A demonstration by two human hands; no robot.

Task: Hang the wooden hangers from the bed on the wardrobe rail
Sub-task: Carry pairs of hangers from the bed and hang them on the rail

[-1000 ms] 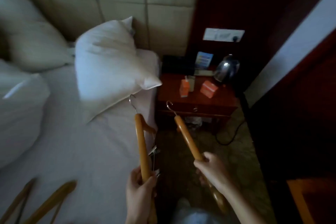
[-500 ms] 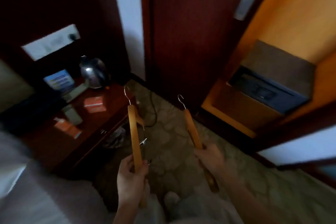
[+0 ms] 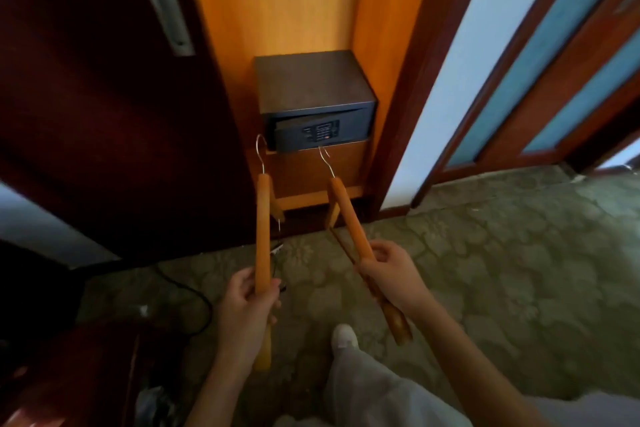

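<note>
Pointing away from the fingers toward upper centre, the long axes of two honey-coloured wooden hangers with silver wire hooks are seen at lower centre of the frame. The left hanger (image 3: pixel 263 225) is wrapped by the curled fingers of the left hand (image 3: pixel 247 308); the right hanger (image 3: pixel 349 218), tilted slightly leftward, is clasped likewise by the right hand (image 3: pixel 391 274). Both hooks are held before the dark grey keypad safe (image 3: pixel 311 87) inside the open orange-wood wardrobe (image 3: pixel 277 3). The rail is not shown (presumably above the top edge), so a lift is judged necessary; neither hand is clearly nearer.
</note>
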